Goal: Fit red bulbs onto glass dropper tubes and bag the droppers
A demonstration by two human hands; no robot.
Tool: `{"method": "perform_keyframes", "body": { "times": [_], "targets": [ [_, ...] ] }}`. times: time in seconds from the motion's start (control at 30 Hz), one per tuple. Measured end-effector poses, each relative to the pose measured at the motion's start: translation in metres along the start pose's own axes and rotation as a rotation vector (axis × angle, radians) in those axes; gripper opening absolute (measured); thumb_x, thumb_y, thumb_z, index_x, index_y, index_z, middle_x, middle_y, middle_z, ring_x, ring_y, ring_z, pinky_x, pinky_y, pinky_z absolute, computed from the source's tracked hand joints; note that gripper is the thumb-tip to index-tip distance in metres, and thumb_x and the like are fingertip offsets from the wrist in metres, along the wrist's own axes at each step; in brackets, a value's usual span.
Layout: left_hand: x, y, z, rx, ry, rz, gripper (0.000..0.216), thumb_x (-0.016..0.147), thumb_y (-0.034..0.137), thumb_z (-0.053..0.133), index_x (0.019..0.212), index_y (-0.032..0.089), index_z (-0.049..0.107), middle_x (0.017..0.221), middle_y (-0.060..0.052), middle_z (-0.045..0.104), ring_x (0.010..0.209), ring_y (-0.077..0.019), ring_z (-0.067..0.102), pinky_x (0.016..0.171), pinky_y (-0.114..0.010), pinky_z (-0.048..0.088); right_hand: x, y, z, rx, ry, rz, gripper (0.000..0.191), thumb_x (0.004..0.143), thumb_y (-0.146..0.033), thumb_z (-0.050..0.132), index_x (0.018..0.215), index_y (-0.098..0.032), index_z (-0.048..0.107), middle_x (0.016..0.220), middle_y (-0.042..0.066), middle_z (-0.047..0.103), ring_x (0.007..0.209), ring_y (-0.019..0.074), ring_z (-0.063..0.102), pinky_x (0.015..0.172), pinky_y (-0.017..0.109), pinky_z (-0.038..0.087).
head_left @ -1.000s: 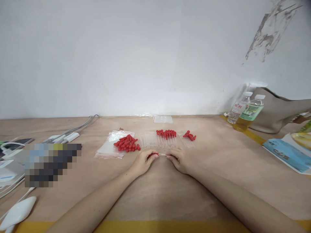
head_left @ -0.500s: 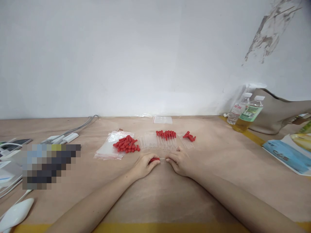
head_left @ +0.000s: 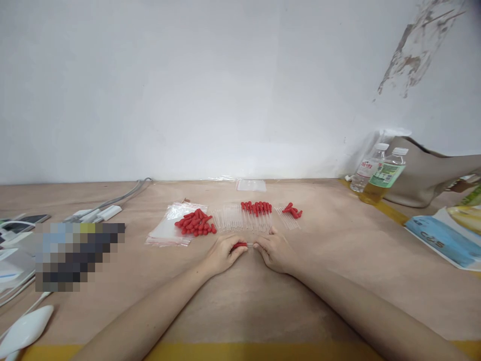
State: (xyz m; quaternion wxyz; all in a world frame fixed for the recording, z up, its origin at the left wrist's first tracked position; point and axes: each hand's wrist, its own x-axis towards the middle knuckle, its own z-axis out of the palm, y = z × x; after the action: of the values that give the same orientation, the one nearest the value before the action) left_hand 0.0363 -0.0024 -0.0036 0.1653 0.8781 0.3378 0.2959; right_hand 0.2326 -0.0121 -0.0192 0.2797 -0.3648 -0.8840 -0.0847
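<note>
My left hand (head_left: 222, 254) is closed around a red rubber dropper bulb (head_left: 239, 245). From its open end a thin clear glass tube (head_left: 250, 244) runs across to my right hand (head_left: 276, 250), whose thumb and fingers pinch it. Just beyond my hands lies a row of bare clear tubes (head_left: 227, 219). Beside it several finished droppers with red bulbs (head_left: 256, 208) lie in line. A heap of loose red bulbs (head_left: 194, 223) rests on a stack of clear plastic bags (head_left: 165, 228) to the left. A few more red bulbs (head_left: 293, 210) lie over other tubes (head_left: 287, 220) at the right.
One flat clear bag (head_left: 251, 185) lies near the wall. Two bottles (head_left: 381, 175) stand at the back right by a grey-brown bag (head_left: 413, 175), with a blue packet (head_left: 443, 240) in front. Cables (head_left: 124, 193), chargers and a white computer mouse (head_left: 28, 328) are at the left.
My right hand has shifted slightly left, closer to my left hand, so less of the tube shows between them. The left hand still holds the red bulb.
</note>
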Motion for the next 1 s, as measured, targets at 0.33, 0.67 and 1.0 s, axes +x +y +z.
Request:
{"method": "perform_keyframes", "body": {
  "times": [0.33,0.67,1.0],
  "targets": [
    [-0.004,-0.002,-0.002,0.087,0.157,-0.122,0.039,0.080,0.032,0.052,0.115,0.020,0.042,0.099,-0.006,0.048,0.082,-0.0168,0.051,0.070,-0.029,0.044,0.008,0.031,-0.030,-0.050,0.052,0.458,0.027,0.085,-0.023,0.040,0.067,-0.016,0.058,0.074,0.006,0.057,0.063,0.0136,0.050,0.058,0.024,0.033],
    [-0.004,-0.011,0.001,0.109,0.084,-0.106,0.013,0.079,0.026,0.050,0.089,0.019,0.055,0.087,-0.004,0.051,0.081,-0.0174,0.051,0.073,-0.031,0.043,0.031,0.074,-0.021,-0.058,-0.116,0.907,0.019,0.078,-0.024,0.048,0.070,-0.013,0.061,0.072,0.013,0.063,0.072,0.0207,0.059,0.058,0.025,0.035],
    [-0.005,-0.012,0.002,0.124,0.068,-0.108,0.013,0.079,0.027,0.050,0.084,0.018,0.058,0.082,-0.004,0.052,0.078,-0.0171,0.051,0.070,-0.029,0.042,0.029,0.073,-0.014,-0.085,-0.141,0.918,0.021,0.079,-0.020,0.043,0.081,-0.012,0.063,0.081,0.014,0.064,0.081,0.0230,0.059,0.065,0.028,0.039]
  ]
}}
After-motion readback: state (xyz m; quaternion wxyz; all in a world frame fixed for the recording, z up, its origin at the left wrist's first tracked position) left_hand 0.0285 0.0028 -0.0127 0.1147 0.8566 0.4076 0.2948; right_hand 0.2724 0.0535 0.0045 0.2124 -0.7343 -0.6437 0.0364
